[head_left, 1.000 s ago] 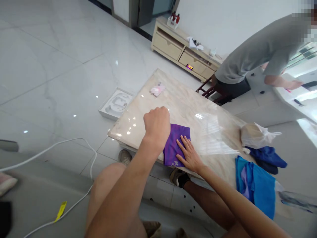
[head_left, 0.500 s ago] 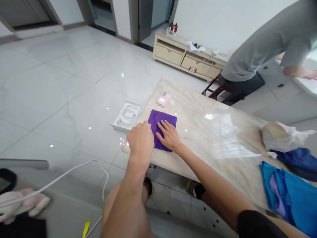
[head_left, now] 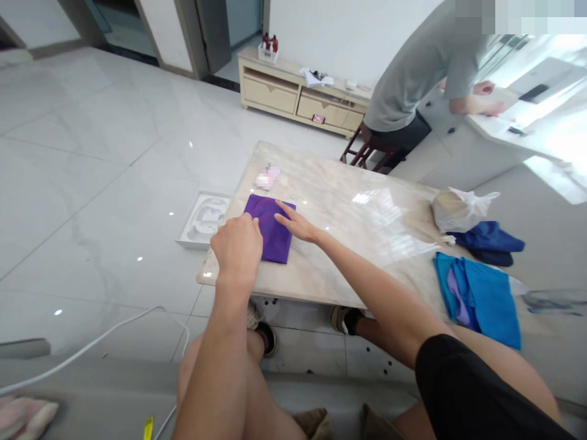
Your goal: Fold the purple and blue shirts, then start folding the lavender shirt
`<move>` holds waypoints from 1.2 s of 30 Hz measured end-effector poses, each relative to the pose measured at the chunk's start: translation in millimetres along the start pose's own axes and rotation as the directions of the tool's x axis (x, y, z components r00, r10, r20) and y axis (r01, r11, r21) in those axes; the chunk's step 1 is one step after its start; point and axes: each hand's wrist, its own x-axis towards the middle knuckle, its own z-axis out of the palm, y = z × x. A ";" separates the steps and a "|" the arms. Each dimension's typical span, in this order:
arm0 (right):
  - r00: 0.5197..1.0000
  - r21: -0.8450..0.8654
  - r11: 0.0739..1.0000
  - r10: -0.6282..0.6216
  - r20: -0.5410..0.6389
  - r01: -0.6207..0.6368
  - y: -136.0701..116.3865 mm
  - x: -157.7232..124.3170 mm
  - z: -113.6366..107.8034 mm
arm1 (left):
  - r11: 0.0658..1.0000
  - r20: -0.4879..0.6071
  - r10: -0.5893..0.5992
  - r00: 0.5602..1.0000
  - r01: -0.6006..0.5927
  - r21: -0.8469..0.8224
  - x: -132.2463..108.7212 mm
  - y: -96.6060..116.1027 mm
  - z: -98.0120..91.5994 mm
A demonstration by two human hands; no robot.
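Observation:
A purple folded cloth [head_left: 275,241] lies flat on the marble-topped table [head_left: 321,269], close to its left end. My left hand [head_left: 237,250] is closed at the cloth's left edge, gripping it there; the fingertips are partly hidden beneath the hand. Over the cloth's upper right edge, my right hand [head_left: 297,225] is open, its fingers stretched out and pointing left. Whether those fingers touch the fabric is hard to tell. Just beyond the cloth is a small pink and white item [head_left: 267,177], blurred out.
On the table's right side are blue folded cloths [head_left: 490,299], dark blue fabric [head_left: 488,238] and a white plastic bag [head_left: 465,211]. A white box with a molded insert [head_left: 204,217] stands off the left end. Another person [head_left: 408,79] sits on a stool at the back right.
My right hand has lifted from lying flat on the purple cloth and shifted to its upper right edge. My left hand stays at the left edge. The whole view has swung right.

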 end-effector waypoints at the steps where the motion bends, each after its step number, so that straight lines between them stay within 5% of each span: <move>1: 0.999 -0.008 0.999 -0.043 -0.029 0.043 8.0 -14.4 -25.6 | 1.000 -0.001 0.014 1.000 -0.014 0.012 -0.1 1.1 1.3; 3: 0.997 -0.082 0.996 -0.037 -0.074 0.031 32.5 -56.3 -80.0 | 0.997 0.003 0.066 0.998 -0.066 0.033 -3.3 7.4 5.0; 6: 0.967 -0.167 0.953 0.245 -0.068 -0.253 83.8 -145.9 -153.7 | 0.981 0.030 0.181 0.983 -0.183 0.064 -20.9 34.9 12.5; 9: 0.815 -0.237 0.780 0.538 -0.216 -0.579 132.4 -253.5 -199.4 | 0.934 0.095 0.341 0.935 -0.348 0.076 -52.1 82.0 22.3; 13: 0.487 -0.231 0.433 0.707 -0.513 -0.871 173.0 -384.9 -204.7 | 0.814 0.196 0.567 0.800 -0.580 0.013 -86.8 140.9 35.3; 17: 0.303 -0.182 0.243 0.773 -0.558 -0.953 196.3 -462.3 -179.1 | 0.765 0.177 0.624 0.761 -0.641 0.057 -90.8 172.1 40.4; 22: 0.251 -0.125 0.217 0.816 -0.521 -0.968 230.4 -481.6 -166.6 | 0.804 0.163 0.563 0.810 -0.583 0.116 -78.2 195.8 46.1; 27: 0.201 -0.096 0.176 0.846 -0.494 -0.980 253.9 -476.4 -170.9 | 0.776 0.184 0.608 0.772 -0.627 0.070 -80.0 223.8 61.3; 33: 0.095 0.029 0.140 0.798 -0.595 -0.990 235.8 -471.7 -186.9 | 0.718 0.212 0.671 0.711 -0.694 0.054 -91.2 246.9 66.5; 36: 0.039 0.171 0.223 0.710 -0.703 -0.960 214.3 -458.3 -199.1 | 0.705 0.215 0.690 0.691 -0.709 0.012 -92.9 251.1 68.1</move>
